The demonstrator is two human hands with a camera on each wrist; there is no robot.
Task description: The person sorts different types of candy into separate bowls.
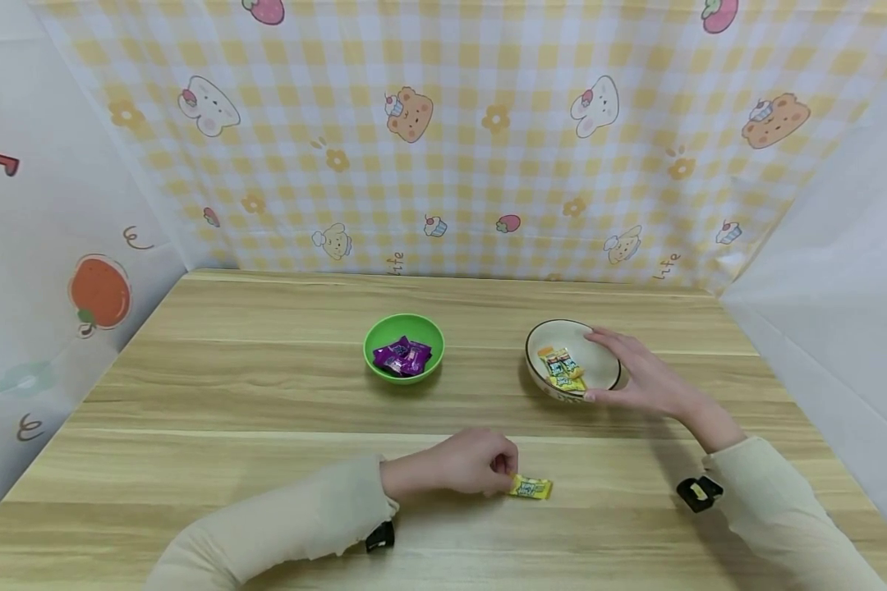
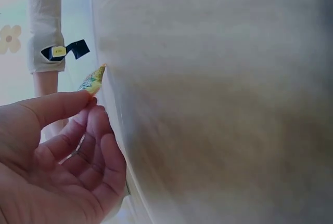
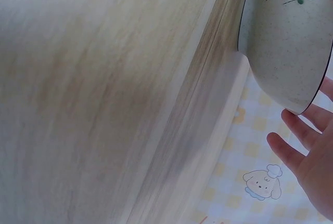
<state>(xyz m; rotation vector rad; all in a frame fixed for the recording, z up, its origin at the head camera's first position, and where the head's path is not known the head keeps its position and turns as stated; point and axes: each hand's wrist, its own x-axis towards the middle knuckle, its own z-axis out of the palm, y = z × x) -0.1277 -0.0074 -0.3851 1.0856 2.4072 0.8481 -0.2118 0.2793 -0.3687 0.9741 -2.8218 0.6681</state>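
My left hand point(image 1: 475, 462) pinches one end of a yellow candy packet point(image 1: 534, 487) between thumb and fingertips, low over the table. The left wrist view shows the same packet point(image 2: 92, 82) sticking out past the thumb, with the other fingers curled beneath. My right hand point(image 1: 646, 379) holds a cream bowl point(image 1: 599, 361) with a dark rim by its right side, thumb at the near edge and fingers at the far edge. Several yellow candy packets point(image 1: 562, 367) lie inside it. Green sprigs decorate the bowl's outside point(image 3: 283, 42) in the right wrist view.
A green bowl point(image 1: 404, 322) with several purple candy packets point(image 1: 404, 358) stands left of the cream bowl. Both bowls are on a wood-grain table point(image 1: 229, 386). A yellow checked cloth point(image 1: 458, 164) hangs behind the table, and white cloths flank it.
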